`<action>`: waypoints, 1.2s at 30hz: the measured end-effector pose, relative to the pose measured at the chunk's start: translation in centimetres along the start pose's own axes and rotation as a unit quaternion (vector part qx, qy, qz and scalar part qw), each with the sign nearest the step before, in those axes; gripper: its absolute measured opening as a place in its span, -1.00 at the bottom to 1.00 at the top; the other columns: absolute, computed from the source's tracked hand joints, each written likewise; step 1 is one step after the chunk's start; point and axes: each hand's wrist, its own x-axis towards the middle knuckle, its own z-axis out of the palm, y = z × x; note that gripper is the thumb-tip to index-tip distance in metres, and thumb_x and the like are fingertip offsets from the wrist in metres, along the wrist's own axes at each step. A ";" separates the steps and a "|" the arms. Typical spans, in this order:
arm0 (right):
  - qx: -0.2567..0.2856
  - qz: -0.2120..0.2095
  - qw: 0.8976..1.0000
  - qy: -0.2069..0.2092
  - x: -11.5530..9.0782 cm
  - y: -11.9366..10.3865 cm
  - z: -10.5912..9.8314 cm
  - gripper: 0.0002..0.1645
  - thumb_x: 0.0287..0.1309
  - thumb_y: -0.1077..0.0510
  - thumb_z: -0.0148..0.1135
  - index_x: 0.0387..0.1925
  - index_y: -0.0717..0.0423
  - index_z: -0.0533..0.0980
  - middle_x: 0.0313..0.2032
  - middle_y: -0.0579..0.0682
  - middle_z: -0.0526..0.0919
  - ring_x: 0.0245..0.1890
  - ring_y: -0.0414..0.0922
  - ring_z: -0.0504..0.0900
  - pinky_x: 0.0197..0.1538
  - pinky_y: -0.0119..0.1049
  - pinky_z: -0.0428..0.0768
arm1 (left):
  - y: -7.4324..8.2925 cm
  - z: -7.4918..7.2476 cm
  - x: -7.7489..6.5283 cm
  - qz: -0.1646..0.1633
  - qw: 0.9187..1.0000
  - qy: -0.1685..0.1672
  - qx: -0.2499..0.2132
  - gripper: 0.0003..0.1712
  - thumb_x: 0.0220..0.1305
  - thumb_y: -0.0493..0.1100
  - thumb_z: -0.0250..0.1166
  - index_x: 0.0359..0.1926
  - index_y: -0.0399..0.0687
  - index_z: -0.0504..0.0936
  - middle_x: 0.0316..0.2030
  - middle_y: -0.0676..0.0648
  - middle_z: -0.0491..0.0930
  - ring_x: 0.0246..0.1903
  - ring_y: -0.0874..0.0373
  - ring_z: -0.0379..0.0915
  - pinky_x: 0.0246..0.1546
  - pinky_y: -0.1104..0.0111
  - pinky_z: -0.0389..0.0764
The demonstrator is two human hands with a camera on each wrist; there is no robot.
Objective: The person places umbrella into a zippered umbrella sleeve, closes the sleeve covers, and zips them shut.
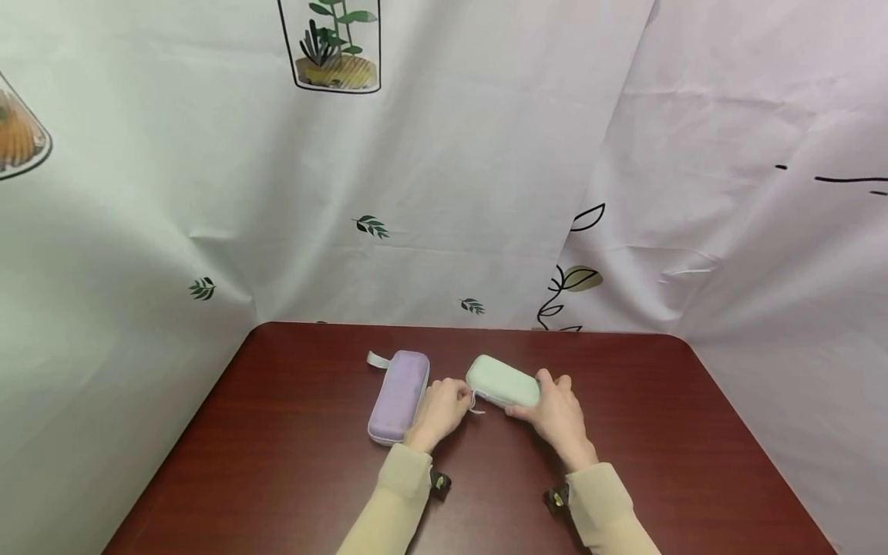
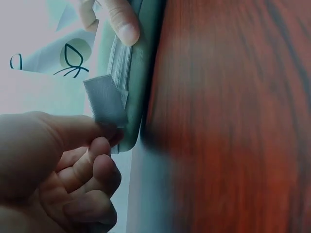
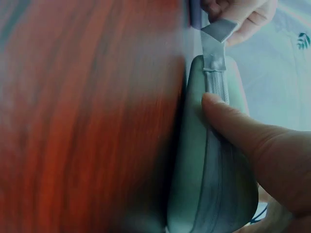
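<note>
A light green zippered case [image 1: 501,381] lies toward the back of the table. My right hand [image 1: 558,412] grips its right end, with the thumb [image 3: 228,116] along the zippered side. At the case's left end, my left hand [image 1: 444,407] pinches at the zipper with thumb and forefinger. The exact piece between those fingertips is hidden. A grey fabric strap [image 2: 104,99] stands folded against the left thumb. Left of that hand lies a purple zippered case [image 1: 401,393] with a pale strap [image 1: 377,360] at its far end; the left wrist overlaps its near right edge.
Both cases rest on a dark red-brown wooden table [image 1: 277,478]. Behind it and at the sides hangs a white curtain [image 1: 472,169] printed with plants. Dark wrist cameras are strapped under both cream sleeves [image 1: 391,493].
</note>
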 end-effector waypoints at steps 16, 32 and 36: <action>-0.020 0.011 0.998 -0.060 -2.1 -0.3 -2.5 -0.21 -0.05 -0.14 0.46 -0.03 0.32 0.31 -0.28 0.27 0.40 -0.50 0.11 0.50 -0.39 0.04 0.49 | 0.3 -0.8 0.3 -0.045 0.996 -0.018 -0.081 -0.56 0.30 -0.27 0.21 0.18 -0.33 0.51 -0.54 0.07 0.58 -0.53 0.25 0.45 -0.40 0.31 0.49; -0.082 -0.003 0.996 -0.042 -3.5 -1.9 -2.5 -0.14 -0.14 -0.29 0.49 -0.14 0.36 0.39 -0.46 0.19 0.52 -0.52 0.12 0.55 -0.46 0.05 0.49 | 1.1 -3.0 -0.8 -0.014 0.998 -0.016 -0.056 -0.64 0.31 -0.20 0.24 0.08 -0.26 0.59 -0.53 0.10 0.52 -0.51 0.24 0.42 -0.40 0.31 0.46; -0.083 -0.014 0.996 -0.037 -3.5 -1.9 -2.7 -0.20 -0.08 -0.28 0.46 -0.16 0.33 0.41 -0.50 0.18 0.55 -0.55 0.12 0.56 -0.50 0.04 0.48 | 1.0 -3.6 -1.1 0.000 0.999 -0.018 -0.043 -0.66 0.32 -0.20 0.23 0.07 -0.24 0.60 -0.47 0.07 0.56 -0.47 0.23 0.45 -0.37 0.31 0.47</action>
